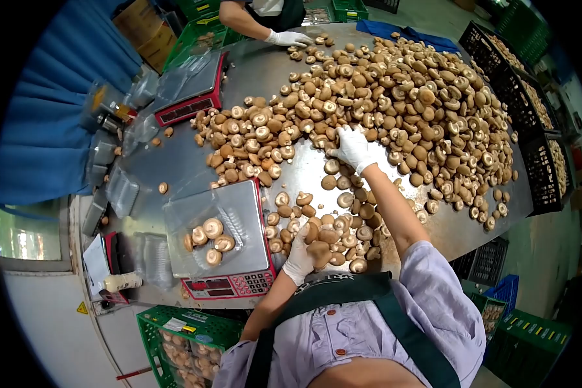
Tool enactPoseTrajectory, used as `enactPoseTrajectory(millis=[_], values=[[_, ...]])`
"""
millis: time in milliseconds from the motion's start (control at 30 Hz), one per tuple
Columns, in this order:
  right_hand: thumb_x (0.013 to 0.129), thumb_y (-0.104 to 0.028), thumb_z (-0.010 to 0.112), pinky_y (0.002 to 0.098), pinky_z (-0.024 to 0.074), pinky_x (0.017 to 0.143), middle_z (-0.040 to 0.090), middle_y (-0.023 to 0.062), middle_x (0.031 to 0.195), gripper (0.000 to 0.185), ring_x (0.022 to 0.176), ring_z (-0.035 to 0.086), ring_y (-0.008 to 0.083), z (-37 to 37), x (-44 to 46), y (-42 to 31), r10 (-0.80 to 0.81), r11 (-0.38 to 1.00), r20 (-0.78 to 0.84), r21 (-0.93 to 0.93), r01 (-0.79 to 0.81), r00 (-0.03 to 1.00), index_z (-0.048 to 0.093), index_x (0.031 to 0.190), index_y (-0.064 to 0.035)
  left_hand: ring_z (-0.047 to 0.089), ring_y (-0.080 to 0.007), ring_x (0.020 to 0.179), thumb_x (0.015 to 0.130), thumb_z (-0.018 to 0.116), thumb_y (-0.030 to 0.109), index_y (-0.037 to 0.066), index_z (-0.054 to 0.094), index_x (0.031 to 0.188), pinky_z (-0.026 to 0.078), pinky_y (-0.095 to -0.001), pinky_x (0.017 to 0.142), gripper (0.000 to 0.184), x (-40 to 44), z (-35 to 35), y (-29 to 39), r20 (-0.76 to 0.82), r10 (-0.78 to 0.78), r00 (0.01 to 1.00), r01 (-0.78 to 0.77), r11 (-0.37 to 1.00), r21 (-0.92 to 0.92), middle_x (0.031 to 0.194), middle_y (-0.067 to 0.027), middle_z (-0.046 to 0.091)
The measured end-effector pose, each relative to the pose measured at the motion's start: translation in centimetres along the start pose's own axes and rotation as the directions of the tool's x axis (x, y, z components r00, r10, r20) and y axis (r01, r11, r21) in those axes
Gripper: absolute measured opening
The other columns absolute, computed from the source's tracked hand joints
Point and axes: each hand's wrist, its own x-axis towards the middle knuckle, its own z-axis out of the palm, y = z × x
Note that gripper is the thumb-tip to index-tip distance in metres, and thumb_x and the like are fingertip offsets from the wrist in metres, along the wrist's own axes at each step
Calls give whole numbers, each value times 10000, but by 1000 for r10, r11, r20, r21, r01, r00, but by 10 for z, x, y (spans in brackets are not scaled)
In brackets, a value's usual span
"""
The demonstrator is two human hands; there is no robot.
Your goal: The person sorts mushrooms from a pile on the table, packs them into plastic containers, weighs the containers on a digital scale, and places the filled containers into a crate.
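A broad metal table (258,68) fills the view, with a heap of brown mushrooms (427,97) from twelve to three o'clock. At eight o'clock is a red-edged scale (249,258), probably kept close so its plate is within the left arm's reach. Another person's gloved hand (288,39) rests at twelve. A smaller patch of loose mushrooms (352,240) lies at four o'clock, near the body, perhaps to be handy. On the scale, a clear tray (234,223) bears five mushrooms (213,227), mostly stems up.

The wearer's hands are in white gloves. The right hand (354,150), at two o'clock, touches the heap's near edge, thumb and fingers parted; whether it grips one, I cannot tell. The left hand (297,262), at six, appears curled around a mushroom (319,254), seemingly cupped from the side. Its brown cap faces up, stem hidden; being roundish, it shows no clear long axis.
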Motion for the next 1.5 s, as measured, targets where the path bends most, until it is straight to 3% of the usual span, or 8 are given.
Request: enactPoseTrajectory(millis=[267,433,567,667,733,1033,1300,1500], values=[[650,-344,769,428,486,817,598,126,1104,380,1016,518,348,-6,-35,-9,37,979,15,199,-39,999,643,855,-50,442,-115,616,953,421,438,166,475,1174,416,-267,588,355,20,-35,4,742,175,647,121,937,-327,1059,-66,505],[706,-232,747,397,440,959,531,128,1317,289,1170,508,306,-86,-91,-45,190,603,394,676,-424,899,578,854,-49,510,-175,791,947,395,470,95,475,1225,393,-493,957,473,-2,-9,1,310,282,908,-253,959,-129,1096,-63,510],[702,-129,689,393,382,1039,470,131,1380,296,1245,458,312,-105,-150,-60,-135,673,182,739,-45,974,577,973,-87,533,-309,1132,911,438,496,40,400,1318,254,-555,1108,612,-6,7,1,417,186,890,-62,954,-294,1159,-103,549],[716,-128,659,407,347,1060,427,147,1400,464,1282,402,347,-114,-176,-82,-308,678,199,732,67,930,545,1165,-101,569,-137,740,943,372,491,136,516,1124,564,-340,553,424,-2,-10,-5,307,138,942,-107,988,-116,1133,-101,563],[731,-153,655,411,307,1087,411,160,1402,588,1306,364,363,-101,-187,-88,-372,677,167,722,144,913,491,1293,-96,535,-337,1129,941,380,487,82,441,1264,489,-460,927,522,12,-15,-5,658,136,741,102,945,-310,1261,-173,492],[772,-206,709,387,298,1092,398,178,1426,631,1336,361,297,-99,-191,-92,-224,406,252,902,-145,941,460,1326,-36,626,-336,990,902,429,467,62,432,1304,572,-423,780,571,0,-27,-14,262,100,960,-51,981,-188,1182,-208,559],[786,-141,632,359,296,1092,455,153,1391,563,1306,402,247,-102,-188,-79,-132,292,244,936,-198,961,472,1302,17,568,-281,1102,965,402,312,81,420,1351,546,-465,838,449,-42,-14,21,531,292,796,-157,946,-285,1257,-133,511],[810,-175,657,369,292,1096,440,147,1403,576,1321,380,250,-105,-190,-77,-151,241,276,942,-235,949,462,1320,11,554,-331,1099,887,472,431,138,402,1329,559,-488,702,535,-104,-52,102,139,663,735,-649,748,-140,1267,-160,505]])
